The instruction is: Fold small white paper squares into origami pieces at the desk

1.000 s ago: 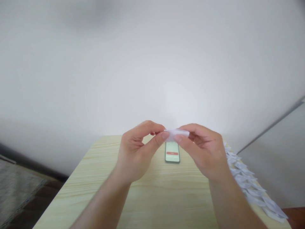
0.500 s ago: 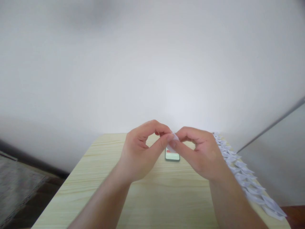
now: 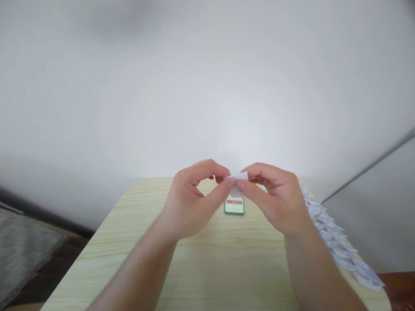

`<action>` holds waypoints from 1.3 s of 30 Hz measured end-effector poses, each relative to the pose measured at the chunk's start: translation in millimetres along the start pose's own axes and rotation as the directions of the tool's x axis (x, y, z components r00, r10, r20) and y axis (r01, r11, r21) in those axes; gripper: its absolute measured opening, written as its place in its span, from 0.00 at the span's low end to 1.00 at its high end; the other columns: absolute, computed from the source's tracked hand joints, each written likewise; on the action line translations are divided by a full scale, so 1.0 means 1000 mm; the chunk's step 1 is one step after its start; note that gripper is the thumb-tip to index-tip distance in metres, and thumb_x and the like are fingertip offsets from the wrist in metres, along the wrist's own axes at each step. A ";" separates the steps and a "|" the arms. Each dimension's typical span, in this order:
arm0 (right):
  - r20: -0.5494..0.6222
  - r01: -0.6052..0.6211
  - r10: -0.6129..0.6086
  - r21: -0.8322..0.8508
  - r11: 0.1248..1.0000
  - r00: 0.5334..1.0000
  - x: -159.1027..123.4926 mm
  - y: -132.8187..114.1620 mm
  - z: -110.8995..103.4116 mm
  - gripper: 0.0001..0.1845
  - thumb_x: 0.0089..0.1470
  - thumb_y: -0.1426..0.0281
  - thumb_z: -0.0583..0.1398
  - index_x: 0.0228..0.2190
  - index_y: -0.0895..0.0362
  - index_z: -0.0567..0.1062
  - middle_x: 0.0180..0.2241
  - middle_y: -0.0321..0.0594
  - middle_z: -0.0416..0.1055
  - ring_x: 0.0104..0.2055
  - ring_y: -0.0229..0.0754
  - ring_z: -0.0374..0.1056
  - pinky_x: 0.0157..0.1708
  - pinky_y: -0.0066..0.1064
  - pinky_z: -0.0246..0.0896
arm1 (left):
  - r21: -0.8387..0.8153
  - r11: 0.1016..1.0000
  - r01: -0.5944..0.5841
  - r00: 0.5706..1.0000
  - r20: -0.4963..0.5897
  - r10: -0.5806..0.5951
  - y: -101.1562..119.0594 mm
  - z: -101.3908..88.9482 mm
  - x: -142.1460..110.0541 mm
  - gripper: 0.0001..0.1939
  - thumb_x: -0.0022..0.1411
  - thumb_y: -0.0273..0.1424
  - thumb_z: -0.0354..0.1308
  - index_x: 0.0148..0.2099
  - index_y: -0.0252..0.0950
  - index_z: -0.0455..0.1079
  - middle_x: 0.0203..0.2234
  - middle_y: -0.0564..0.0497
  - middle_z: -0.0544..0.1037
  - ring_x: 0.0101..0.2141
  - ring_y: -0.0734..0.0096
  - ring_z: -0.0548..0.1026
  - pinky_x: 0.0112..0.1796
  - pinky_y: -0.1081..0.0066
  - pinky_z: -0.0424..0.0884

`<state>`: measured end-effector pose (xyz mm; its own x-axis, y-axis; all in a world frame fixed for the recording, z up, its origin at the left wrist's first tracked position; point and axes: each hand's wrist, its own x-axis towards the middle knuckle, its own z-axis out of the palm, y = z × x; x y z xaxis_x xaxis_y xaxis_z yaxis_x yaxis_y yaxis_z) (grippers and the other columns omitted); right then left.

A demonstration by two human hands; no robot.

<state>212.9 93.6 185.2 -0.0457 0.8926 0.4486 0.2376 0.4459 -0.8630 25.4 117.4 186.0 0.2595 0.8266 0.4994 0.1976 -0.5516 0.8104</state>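
Note:
A small folded piece of white paper (image 3: 238,176) is held up between both hands, above the far part of the table. My left hand (image 3: 197,201) pinches its left end between thumb and fingers. On the other end, my right hand (image 3: 274,198) has its thumb on the near face, with the fingers behind. Both thumb tips almost meet at the paper's middle. Below and behind the paper lies a phone (image 3: 234,208), its lit screen showing a red bar; its upper part is covered by the paper and hands.
Many folded white paper pieces (image 3: 337,242) lie in overlapping rows along the right edge of the wooden table (image 3: 214,272). A white wall (image 3: 207,95) rises behind the table's far edge. At lower left, a grey patterned surface (image 3: 26,250) shows beyond the table.
The paper was first spread flat between the thumbs, then tilted and bunched under the fingertips, and now shows a narrow folded upper edge. My hands have come closer together.

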 end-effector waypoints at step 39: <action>0.097 -0.010 0.007 0.030 1.000 0.995 0.001 0.000 -0.011 0.06 0.61 0.65 0.66 0.32 0.53 0.82 0.30 0.35 0.79 0.32 0.38 0.72 0.31 0.29 0.66 | 0.095 0.992 -0.078 0.996 0.061 0.072 0.000 -0.005 0.001 0.08 0.66 0.29 0.63 0.33 0.36 0.72 0.27 0.55 0.76 0.30 0.75 0.72 0.33 0.72 0.66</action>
<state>223.6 93.4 187.9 -0.1381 0.8981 0.4175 0.2091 0.4384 -0.8741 20.9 118.5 188.2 0.3306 0.7763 0.5368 0.2657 -0.6223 0.7363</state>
